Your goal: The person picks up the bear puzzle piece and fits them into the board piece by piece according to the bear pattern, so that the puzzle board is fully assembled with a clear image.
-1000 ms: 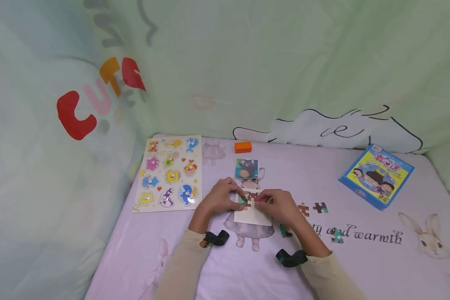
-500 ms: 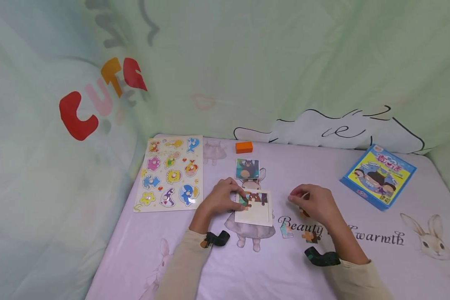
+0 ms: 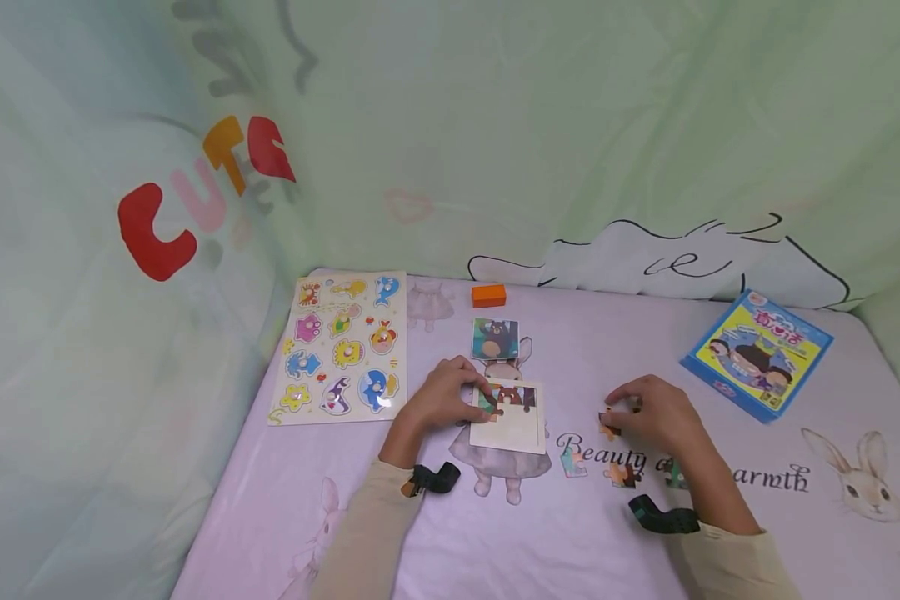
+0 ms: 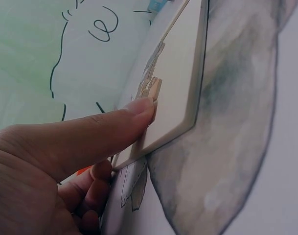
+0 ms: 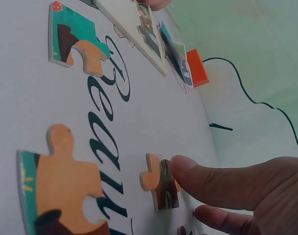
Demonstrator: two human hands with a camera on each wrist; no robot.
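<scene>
A pale square puzzle board (image 3: pixel 506 433) lies mid-table, its upper part holding several joined pieces that show a brown bear. My left hand (image 3: pixel 447 394) holds the board's left side, the thumb (image 4: pixel 131 115) on the fitted pieces and other fingers curled by the edge. To the right, my right hand (image 3: pixel 656 414) is at a loose brown-and-orange jigsaw piece (image 5: pixel 163 183), its thumb (image 5: pixel 188 169) overlapping that piece's edge and the fingertips apart. Nearer me lie an orange piece (image 5: pixel 68 183), a teal-and-orange piece (image 5: pixel 78 39) and a green piece (image 3: pixel 677 475), partly behind the right wrist.
A bear picture card (image 3: pixel 495 339) and an orange block (image 3: pixel 488 296) lie behind the board. A sea-animal peg puzzle (image 3: pixel 337 346) is at the left, a blue-and-yellow box (image 3: pixel 757 354) at the right. Fabric walls (image 3: pixel 570 125) rise behind the table.
My right hand has left the puzzle board and moved right to a loose piece. A dark piece now shows at the board's upper right. My left hand stays on the board.
</scene>
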